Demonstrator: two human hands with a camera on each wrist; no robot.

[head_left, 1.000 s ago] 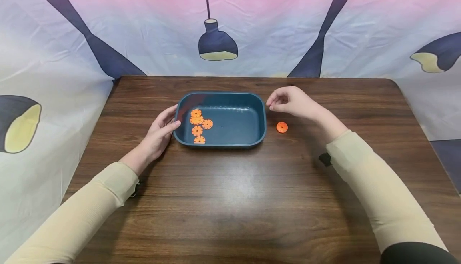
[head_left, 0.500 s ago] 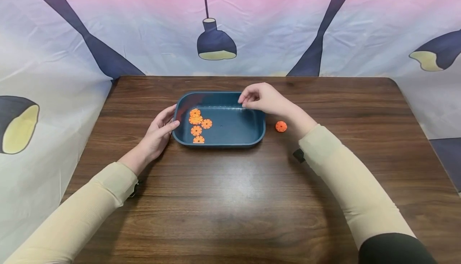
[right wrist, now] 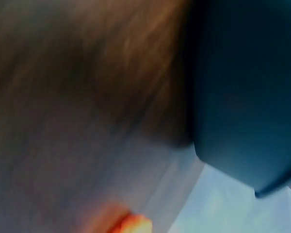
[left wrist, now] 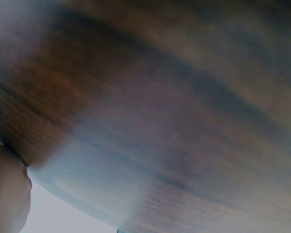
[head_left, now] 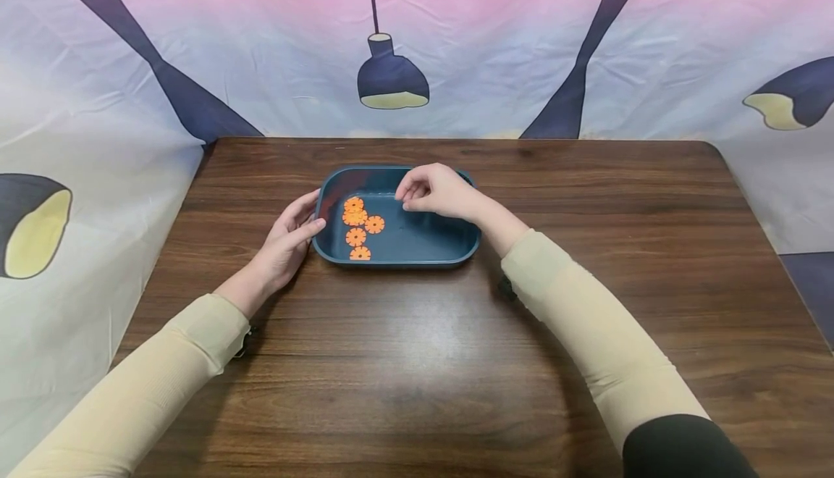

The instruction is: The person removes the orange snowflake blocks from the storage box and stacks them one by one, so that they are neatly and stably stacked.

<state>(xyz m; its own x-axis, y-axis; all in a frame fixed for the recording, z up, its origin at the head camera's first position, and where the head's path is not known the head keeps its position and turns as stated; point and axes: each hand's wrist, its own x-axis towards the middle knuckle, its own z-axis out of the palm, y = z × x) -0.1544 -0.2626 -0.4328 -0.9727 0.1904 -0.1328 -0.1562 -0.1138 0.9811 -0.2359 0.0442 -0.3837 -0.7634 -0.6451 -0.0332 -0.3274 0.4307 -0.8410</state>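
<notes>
My left hand grips the left end of a dark blue tray, thumb over the rim and fingers along its outer side. Inside, at the tray's left, lie several flat orange notched discs, some overlapping. Above the tray's right half hovers my right hand, fingers bent and thumb close to the forefinger; no disc shows at the fingertips, and whether something small is between them is hidden. In the right wrist view an orange piece shows at the bottom edge, beside the tray's outer wall.
The tray stands on a brown wooden table, towards its far edge. Behind the table hangs a cloth printed with lamps. The left wrist view shows mostly blurred tabletop.
My right hand has moved left from beside the tray to above its inside. The orange disc right of the tray is now hidden behind my right arm in the head view. My left hand stays put.
</notes>
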